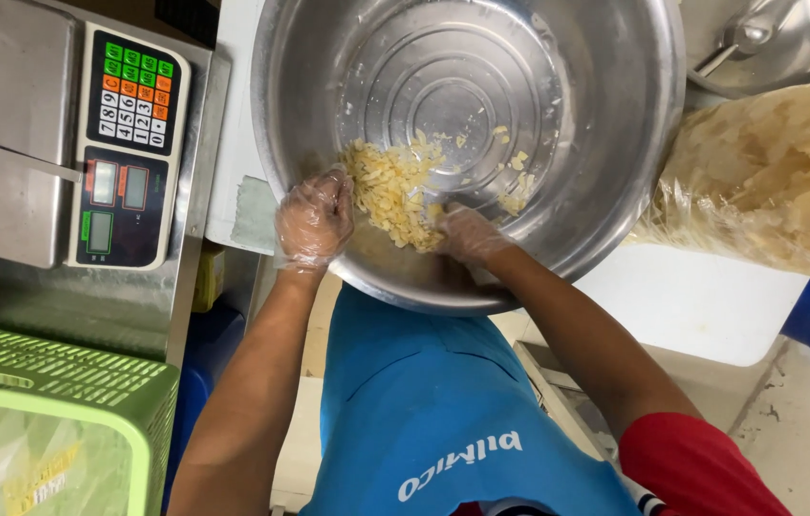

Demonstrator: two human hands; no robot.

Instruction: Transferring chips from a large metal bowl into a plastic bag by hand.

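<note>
Head view: pale yellow chips (393, 196) are gathered low in the steel bowl (605, 143), the gloved left hand (314, 222) loosely curled on them, the gloved right hand (467, 235) cupped beside. Pieces could be crushed or spilled if the tilted bowl were pushed.

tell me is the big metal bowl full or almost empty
Almost empty: the steel bowl shows mostly bare ringed bottom, with only a small heap of pale yellow chips near the gloved left hand.

Silver steel bowl (605, 143); pale yellow chips (390, 191); green basket (61, 382); blue apron (433, 411).
</note>
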